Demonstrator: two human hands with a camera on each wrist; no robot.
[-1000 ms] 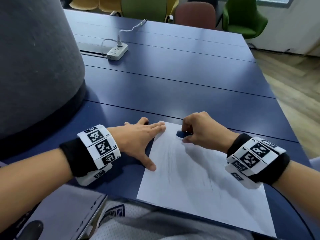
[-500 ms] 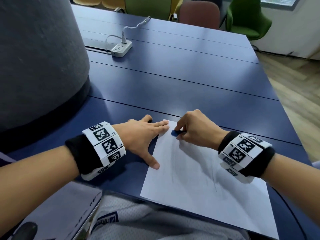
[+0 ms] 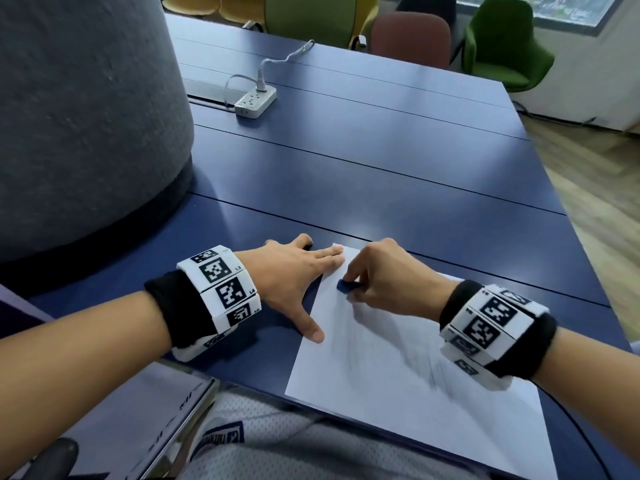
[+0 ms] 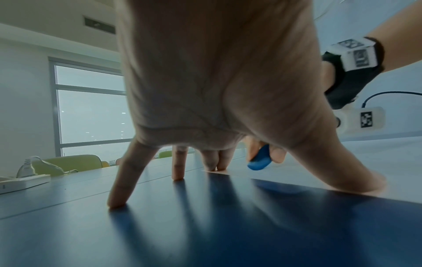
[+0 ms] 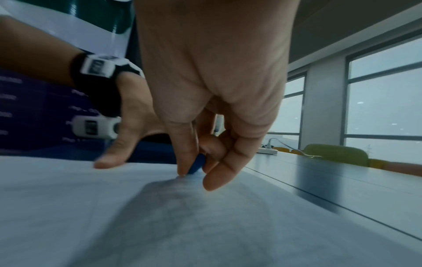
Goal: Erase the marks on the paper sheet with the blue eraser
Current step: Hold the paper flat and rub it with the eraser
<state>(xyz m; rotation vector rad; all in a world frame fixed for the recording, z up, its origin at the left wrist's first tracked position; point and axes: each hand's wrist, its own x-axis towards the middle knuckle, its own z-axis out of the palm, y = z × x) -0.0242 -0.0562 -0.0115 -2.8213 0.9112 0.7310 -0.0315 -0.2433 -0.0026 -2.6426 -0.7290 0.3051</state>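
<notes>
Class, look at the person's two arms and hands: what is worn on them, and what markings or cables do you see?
Bare forearms, no sleeves. Each wrist has a black fabric band under a ring of white blocks printed with black square codes: left wristband, right wristband. Below the right wrist hangs a white coded camera block with a black cable. No gloves or rings visible.

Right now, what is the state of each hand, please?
Left hand: open, fingers spread, pressing the paper sheet at its left edge.
Right hand: pinching the blue eraser against the sheet.
</notes>
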